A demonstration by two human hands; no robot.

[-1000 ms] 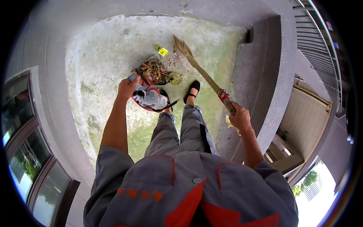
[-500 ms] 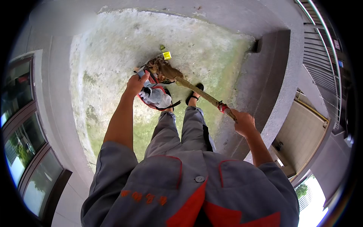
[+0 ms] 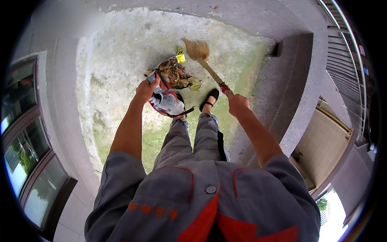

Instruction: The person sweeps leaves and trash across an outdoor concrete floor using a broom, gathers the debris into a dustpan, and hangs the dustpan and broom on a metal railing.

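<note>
In the head view my right hand (image 3: 238, 104) is wrapped round the stick handle of a straw broom (image 3: 197, 50), above its red binding. The broom's bristles touch or hover just over the floor beyond the leaf pile; I cannot tell which. My left hand (image 3: 146, 89) grips the edge of a red and grey bag (image 3: 165, 86) with black straps, low by my feet. Crumpled whitish plastic (image 3: 171, 105) sits in its near part. Dry brown leaves (image 3: 177, 74) are heaped at its far opening. A yellow packet (image 3: 180, 59) and a green leaf (image 3: 179, 50) lie at the heap's far edge.
Stained concrete floor (image 3: 125, 52) surrounds my feet in black shoes (image 3: 209, 99). A low concrete ledge (image 3: 298, 88) runs along the right, with metal railings (image 3: 346, 60) beyond. Dark-framed windows (image 3: 30, 149) line the left wall.
My right hand has moved forward and left, and the broom head has swung from over the leaves to the floor beyond them. The leaf heap now shows; my left hand stays on the bag.
</note>
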